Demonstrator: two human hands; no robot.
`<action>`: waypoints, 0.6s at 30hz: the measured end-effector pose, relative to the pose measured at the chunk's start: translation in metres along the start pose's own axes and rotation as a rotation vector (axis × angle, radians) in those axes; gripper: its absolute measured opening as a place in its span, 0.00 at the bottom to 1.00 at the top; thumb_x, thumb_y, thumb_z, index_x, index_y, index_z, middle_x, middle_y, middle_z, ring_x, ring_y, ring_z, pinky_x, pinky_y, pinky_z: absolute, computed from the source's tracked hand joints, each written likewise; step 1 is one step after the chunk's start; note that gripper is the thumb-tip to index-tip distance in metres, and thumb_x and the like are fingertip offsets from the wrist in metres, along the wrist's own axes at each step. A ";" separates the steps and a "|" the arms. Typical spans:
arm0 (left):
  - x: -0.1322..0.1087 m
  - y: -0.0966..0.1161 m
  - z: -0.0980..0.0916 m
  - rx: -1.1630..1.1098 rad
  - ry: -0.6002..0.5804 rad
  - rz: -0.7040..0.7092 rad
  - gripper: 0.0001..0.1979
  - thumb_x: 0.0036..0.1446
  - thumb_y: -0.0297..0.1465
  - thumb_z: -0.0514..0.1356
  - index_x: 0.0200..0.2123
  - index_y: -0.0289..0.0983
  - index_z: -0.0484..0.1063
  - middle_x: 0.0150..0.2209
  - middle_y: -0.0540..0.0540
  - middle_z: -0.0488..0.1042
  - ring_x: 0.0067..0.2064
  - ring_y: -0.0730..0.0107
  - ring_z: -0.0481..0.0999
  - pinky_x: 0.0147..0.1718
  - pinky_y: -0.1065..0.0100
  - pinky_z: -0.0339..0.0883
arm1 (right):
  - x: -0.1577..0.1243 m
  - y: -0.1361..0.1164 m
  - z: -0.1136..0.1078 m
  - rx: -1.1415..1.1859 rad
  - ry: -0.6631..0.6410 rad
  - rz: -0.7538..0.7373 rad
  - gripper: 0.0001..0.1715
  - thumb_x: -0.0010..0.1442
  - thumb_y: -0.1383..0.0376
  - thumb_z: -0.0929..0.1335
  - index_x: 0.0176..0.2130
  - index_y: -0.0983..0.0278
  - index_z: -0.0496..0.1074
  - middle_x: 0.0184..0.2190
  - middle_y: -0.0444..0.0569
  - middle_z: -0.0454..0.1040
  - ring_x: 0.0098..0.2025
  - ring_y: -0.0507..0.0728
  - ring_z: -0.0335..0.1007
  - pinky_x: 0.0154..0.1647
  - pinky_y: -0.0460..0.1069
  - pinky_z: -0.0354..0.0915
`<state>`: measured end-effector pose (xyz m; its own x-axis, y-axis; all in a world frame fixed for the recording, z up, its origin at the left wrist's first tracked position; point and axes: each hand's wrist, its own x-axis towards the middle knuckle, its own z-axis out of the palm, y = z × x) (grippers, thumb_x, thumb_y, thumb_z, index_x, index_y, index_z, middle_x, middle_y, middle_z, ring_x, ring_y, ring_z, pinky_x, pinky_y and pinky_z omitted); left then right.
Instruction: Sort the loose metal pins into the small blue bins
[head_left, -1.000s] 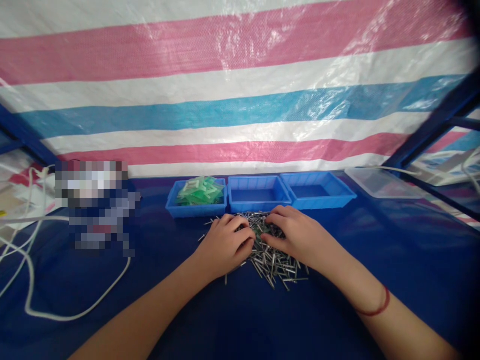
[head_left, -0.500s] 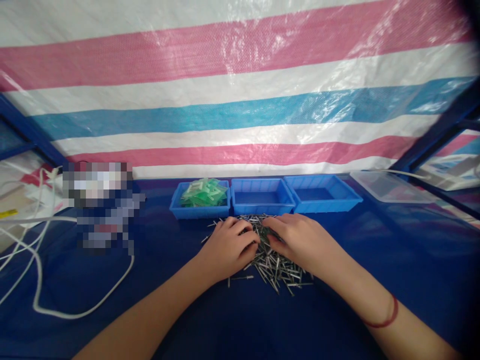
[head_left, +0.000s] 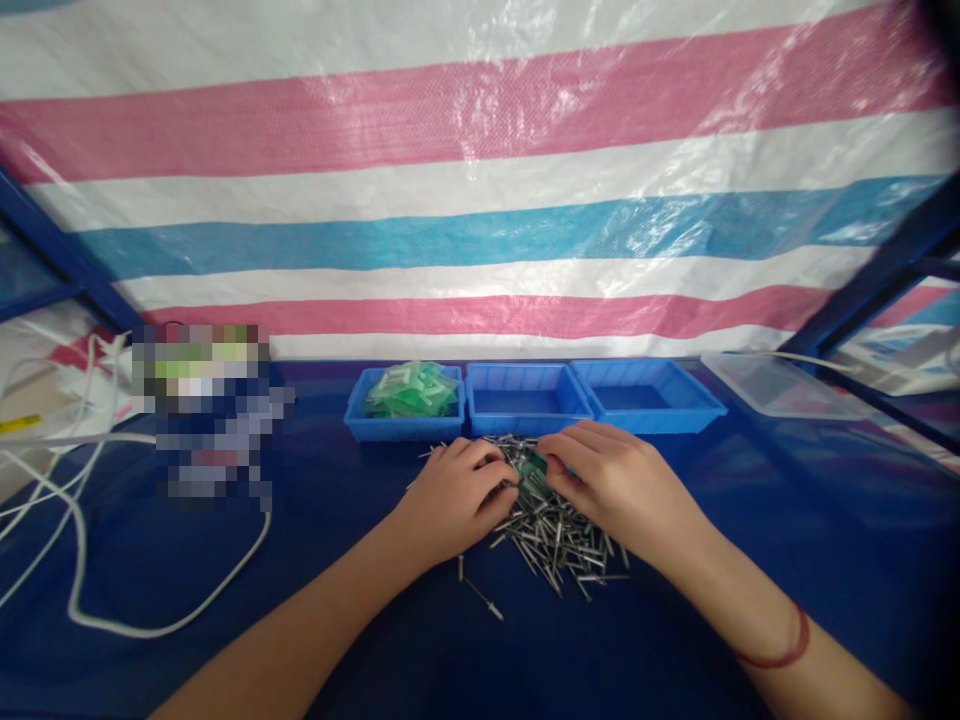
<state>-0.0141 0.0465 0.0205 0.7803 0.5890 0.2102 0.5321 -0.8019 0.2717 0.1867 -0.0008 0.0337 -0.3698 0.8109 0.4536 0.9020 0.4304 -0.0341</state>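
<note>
A pile of thin silvery metal pins, which look like rivets (head_left: 559, 545), lies on the dark blue table. On the pile's left side rests my left hand (head_left: 457, 497), its fingers curled over the pins and fingertips partly hidden. My right hand (head_left: 611, 480) is at the pile's upper right, thumb and fingers pinched at the edge of a dark green piece (head_left: 532, 476) among the pins. One loose pin (head_left: 493, 608) lies in front of the pile.
Behind the pile stand three blue bins: the left one (head_left: 405, 431) holds green pieces, the middle (head_left: 529, 412) and right (head_left: 656, 418) show bare floors. A clear plastic lid (head_left: 787, 388) lies at the right. White cables (head_left: 172, 630) and blurred items are at the left.
My right hand has shifted slightly right, and the dark green piece between the hands shows more. The loose pin in front has swung toward me.
</note>
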 end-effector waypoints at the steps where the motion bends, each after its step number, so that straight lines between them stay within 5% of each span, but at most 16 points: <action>1: 0.000 0.000 0.000 -0.006 0.003 -0.014 0.11 0.64 0.36 0.51 0.41 0.41 0.73 0.45 0.47 0.72 0.44 0.63 0.68 0.42 0.60 0.61 | -0.001 0.000 0.000 0.026 0.011 0.006 0.10 0.60 0.73 0.62 0.34 0.64 0.72 0.31 0.51 0.75 0.36 0.58 0.71 0.37 0.51 0.64; 10: 0.000 -0.002 0.003 -0.135 0.151 -0.157 0.17 0.61 0.41 0.56 0.50 0.39 0.67 0.46 0.46 0.74 0.47 0.59 0.69 0.46 0.59 0.61 | -0.003 -0.002 -0.002 0.332 0.246 0.126 0.06 0.58 0.70 0.65 0.36 0.62 0.72 0.32 0.48 0.77 0.33 0.54 0.73 0.36 0.49 0.69; 18: 0.006 -0.002 0.009 -0.302 0.099 -0.149 0.09 0.62 0.36 0.56 0.36 0.39 0.74 0.38 0.50 0.78 0.40 0.66 0.73 0.42 0.65 0.60 | -0.002 -0.004 0.003 0.425 0.277 0.250 0.05 0.57 0.68 0.66 0.34 0.61 0.73 0.31 0.45 0.78 0.31 0.53 0.74 0.35 0.47 0.69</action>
<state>-0.0070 0.0510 0.0129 0.6577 0.7163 0.2331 0.5052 -0.6489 0.5689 0.1833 -0.0031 0.0306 -0.0323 0.7987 0.6008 0.7644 0.4070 -0.5000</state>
